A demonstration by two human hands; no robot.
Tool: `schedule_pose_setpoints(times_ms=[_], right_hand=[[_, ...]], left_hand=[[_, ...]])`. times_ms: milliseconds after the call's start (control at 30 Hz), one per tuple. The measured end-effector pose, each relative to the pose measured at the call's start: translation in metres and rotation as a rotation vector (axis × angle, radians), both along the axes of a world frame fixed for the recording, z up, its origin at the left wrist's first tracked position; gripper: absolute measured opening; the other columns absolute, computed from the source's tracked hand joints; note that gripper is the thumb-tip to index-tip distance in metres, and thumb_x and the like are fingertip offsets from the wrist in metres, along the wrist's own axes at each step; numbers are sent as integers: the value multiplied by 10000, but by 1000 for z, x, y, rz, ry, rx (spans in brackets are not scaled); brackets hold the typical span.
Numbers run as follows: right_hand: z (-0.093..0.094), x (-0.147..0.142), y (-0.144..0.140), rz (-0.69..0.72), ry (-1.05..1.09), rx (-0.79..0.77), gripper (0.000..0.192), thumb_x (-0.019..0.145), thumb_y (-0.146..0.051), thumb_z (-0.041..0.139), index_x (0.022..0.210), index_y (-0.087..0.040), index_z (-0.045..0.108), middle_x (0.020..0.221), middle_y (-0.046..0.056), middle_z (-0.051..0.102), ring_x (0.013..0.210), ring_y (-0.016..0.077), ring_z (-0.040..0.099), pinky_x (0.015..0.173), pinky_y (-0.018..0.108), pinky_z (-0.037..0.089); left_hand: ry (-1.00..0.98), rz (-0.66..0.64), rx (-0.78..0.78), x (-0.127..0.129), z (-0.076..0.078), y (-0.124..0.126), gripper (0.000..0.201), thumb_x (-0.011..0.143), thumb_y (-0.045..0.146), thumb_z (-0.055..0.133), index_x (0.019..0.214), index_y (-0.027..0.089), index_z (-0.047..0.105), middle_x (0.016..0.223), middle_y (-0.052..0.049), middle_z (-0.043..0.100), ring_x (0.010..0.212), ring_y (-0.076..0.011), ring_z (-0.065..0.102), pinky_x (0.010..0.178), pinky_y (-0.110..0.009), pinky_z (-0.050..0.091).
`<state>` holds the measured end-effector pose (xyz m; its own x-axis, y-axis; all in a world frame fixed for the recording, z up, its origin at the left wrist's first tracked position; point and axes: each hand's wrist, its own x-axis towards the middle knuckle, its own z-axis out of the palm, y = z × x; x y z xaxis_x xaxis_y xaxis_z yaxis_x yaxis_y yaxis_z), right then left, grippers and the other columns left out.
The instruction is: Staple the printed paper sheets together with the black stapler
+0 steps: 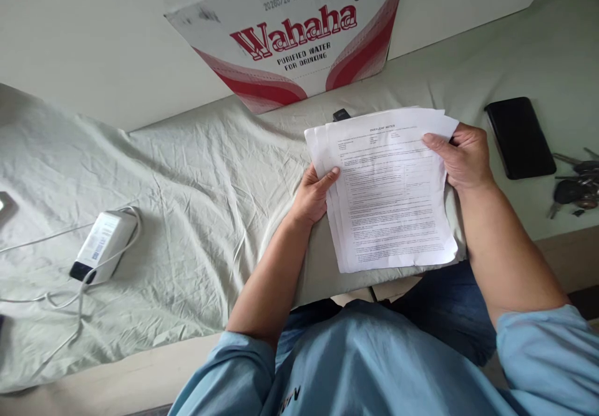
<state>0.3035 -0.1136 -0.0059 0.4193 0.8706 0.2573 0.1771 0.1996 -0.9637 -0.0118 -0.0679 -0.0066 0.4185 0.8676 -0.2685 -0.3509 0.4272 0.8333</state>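
Observation:
Several printed sheets of paper (388, 198) are held up over the front edge of the cloth-covered surface, slightly fanned at the left. The top sheet carries the heading "OVERLEAF NOTES" above dense small print. My left hand (316, 194) grips the left edge of the sheets, thumb on top. At the upper right corner, my right hand (465, 154) pinches the sheets with its thumb on the print and its other fingers behind, hidden. Just behind the top edge of the papers a small black object (341, 115) peeks out; its kind cannot be made out.
A white and red Wahaha water carton (299, 42) stands at the back. On the right lie a black phone-like slab (520, 137) and a bunch of keys (578, 185). A white box-shaped device (105, 244) with a looped cable rests on the wrinkled green cloth (201, 216) at left.

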Motion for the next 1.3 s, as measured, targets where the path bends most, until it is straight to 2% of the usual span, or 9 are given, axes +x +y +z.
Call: schedule_pose_setpoints(times_ms=[133, 333, 733, 867, 967, 1033, 1133, 1233, 1300], right_hand=[[-4, 3, 4, -7, -22, 11, 405, 810, -637, 1016, 960, -301, 847, 883, -12, 797, 826, 211, 719, 774, 385, 596], [-6, 11, 13, -191, 13, 83, 560, 707, -726, 1051, 848, -282, 740, 768, -16, 693, 727, 155, 522, 697, 346, 451], [3, 6, 13, -218, 42, 59, 597, 654, -733, 1064, 802, -264, 725, 747, -25, 692, 673, 129, 504, 654, 334, 417], [1, 7, 13, -230, 62, 50, 513, 684, -641, 1062, 814, -263, 741, 642, -71, 595, 500, 85, 342, 468, 340, 239], [2, 10, 15, -291, 104, 69, 470, 673, -602, 1061, 796, -262, 761, 595, -71, 582, 437, 79, 322, 410, 345, 140], [14, 7, 12, -327, 140, 130, 448, 655, -560, 1075, 760, -250, 770, 576, -59, 588, 421, 72, 326, 396, 333, 115], [50, -12, -13, -269, 125, 239, 344, 713, -462, 1077, 787, -234, 831, 573, -45, 600, 427, 68, 363, 390, 299, 160], [102, -51, -74, -54, 30, 254, 85, 895, -384, 972, 931, -323, 925, 597, -26, 658, 470, 117, 490, 427, 295, 330], [136, -80, -134, 142, -60, 151, 85, 974, -396, 882, 1019, -374, 950, 641, -3, 733, 459, 190, 573, 400, 370, 441]], left_hand=[[-15, 5, -2, 0, -3, 1, 591, 754, 534, 1080, 1191, 227, 827, 1119, -81, 910, 1277, -398, 851, 1193, -566, 668], [-9, 20, -23, 0, -4, 2, 622, 741, 511, 1083, 1221, 216, 820, 1134, -91, 905, 1311, -420, 836, 1193, -589, 667], [18, 27, -22, 0, -2, 2, 601, 710, 533, 1095, 1151, 223, 828, 1079, -75, 905, 1227, -400, 861, 1125, -559, 703], [27, 44, -29, 1, -3, 2, 617, 703, 531, 1095, 1164, 224, 823, 1066, -78, 904, 1226, -407, 861, 1121, -564, 701], [26, 47, -29, 1, -3, 3, 625, 690, 533, 1102, 1153, 225, 818, 1041, -71, 902, 1190, -400, 871, 1105, -555, 708], [24, 52, -33, 1, -3, 3, 622, 679, 530, 1106, 1135, 224, 814, 1029, -67, 901, 1173, -392, 876, 1100, -551, 711], [16, 55, -44, 1, -2, 5, 631, 658, 525, 1112, 1122, 219, 814, 1020, -70, 901, 1163, -389, 878, 1102, -554, 711], [9, 39, -54, 1, -1, 6, 627, 650, 512, 1117, 1107, 201, 821, 1008, -85, 902, 1156, -394, 882, 1116, -558, 706], [6, 26, -58, 1, -1, 7, 616, 642, 506, 1121, 1079, 190, 826, 990, -92, 901, 1152, -398, 884, 1126, -558, 703]])
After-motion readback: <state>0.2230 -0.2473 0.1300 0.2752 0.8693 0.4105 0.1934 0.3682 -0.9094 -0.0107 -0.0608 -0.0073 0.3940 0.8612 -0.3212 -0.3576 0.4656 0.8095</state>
